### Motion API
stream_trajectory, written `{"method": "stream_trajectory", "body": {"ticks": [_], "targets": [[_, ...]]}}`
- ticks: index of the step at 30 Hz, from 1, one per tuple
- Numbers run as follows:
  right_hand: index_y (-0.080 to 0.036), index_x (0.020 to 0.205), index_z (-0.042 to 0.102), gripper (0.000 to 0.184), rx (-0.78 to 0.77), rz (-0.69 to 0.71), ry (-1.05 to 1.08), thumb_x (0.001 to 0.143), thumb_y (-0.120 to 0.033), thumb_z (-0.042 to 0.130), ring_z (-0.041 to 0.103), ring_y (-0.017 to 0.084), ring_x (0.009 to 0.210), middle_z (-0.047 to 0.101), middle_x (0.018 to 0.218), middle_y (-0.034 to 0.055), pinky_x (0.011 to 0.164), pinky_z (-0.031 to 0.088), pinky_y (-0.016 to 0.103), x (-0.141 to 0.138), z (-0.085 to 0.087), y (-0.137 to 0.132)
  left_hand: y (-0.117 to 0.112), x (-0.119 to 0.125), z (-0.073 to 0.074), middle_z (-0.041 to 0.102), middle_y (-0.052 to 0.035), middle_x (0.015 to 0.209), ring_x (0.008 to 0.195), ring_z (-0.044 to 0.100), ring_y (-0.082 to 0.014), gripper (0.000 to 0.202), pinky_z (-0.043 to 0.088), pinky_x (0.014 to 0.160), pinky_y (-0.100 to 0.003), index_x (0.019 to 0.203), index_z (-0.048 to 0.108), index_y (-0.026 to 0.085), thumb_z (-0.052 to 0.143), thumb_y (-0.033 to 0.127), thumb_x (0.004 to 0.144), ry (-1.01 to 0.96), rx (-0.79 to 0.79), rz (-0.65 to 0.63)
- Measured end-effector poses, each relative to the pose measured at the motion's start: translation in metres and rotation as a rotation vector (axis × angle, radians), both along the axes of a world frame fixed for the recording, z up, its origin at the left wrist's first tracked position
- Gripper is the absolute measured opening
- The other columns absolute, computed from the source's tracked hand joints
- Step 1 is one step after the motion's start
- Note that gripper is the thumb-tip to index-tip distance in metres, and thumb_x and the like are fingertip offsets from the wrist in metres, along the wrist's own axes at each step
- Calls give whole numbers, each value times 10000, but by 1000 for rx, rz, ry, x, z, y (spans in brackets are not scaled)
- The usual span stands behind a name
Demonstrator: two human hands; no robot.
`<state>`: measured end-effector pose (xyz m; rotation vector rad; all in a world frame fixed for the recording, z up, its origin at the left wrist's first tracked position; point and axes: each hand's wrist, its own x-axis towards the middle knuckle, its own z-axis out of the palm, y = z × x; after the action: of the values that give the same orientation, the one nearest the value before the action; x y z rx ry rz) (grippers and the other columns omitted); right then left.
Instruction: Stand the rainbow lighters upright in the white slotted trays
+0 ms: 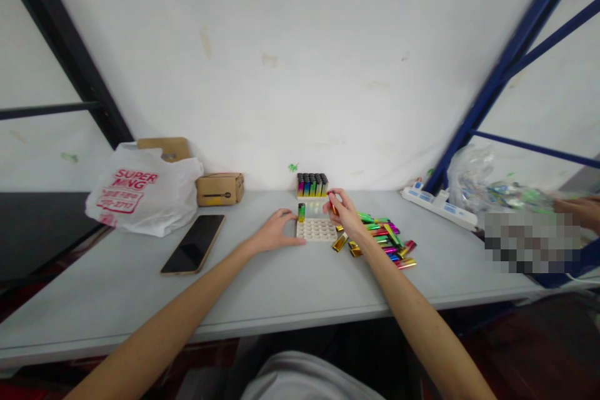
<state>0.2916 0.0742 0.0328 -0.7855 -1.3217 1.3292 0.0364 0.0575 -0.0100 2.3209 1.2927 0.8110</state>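
A white tray (319,234) with rows of round holes lies on the table before me. One green and gold lighter (301,212) stands upright in its back left corner. My left hand (277,230) grips the tray's left end, thumb at the front corner and fingers at the back. Over the tray's right side, my right hand (345,212) pinches a red lighter (333,203), held tilted and partly covered by the fingers. To the right of the tray, several shiny coloured lighters (382,240) lie in a loose heap, some of them behind my right wrist.
Behind the tray stands a block of upright lighters (312,186). Leftward are a phone (194,244), a small cardboard box (220,189) and a white plastic bag (145,190). A power strip (438,207) and clear bags (473,178) lie right, near another person's hand (579,209).
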Motion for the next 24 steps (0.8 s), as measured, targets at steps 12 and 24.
{"method": "stream_trajectory", "body": {"ticks": [12, 24], "targets": [[-282, 629, 306, 607, -197, -111, -173, 949, -790, 392, 134, 109, 434, 222, 482, -69, 425, 131, 271, -10, -15, -3, 1, 0, 0, 629, -126, 1452, 1356, 598, -370, 786, 453, 1220, -512, 1287, 706, 251, 831, 760, 701, 14, -6, -2], [-287, 587, 307, 555, -134, -189, -271, 991, -664, 355, 214, 132, 413, 261, 487, -41, 417, 181, 273, -9, -20, -1, 0, 0, 1, 619, -133, 1474, 1383, 585, -383, 791, 439, 1238, -511, 1277, 713, 242, 817, 773, 699, 17, -12, 11]]}}
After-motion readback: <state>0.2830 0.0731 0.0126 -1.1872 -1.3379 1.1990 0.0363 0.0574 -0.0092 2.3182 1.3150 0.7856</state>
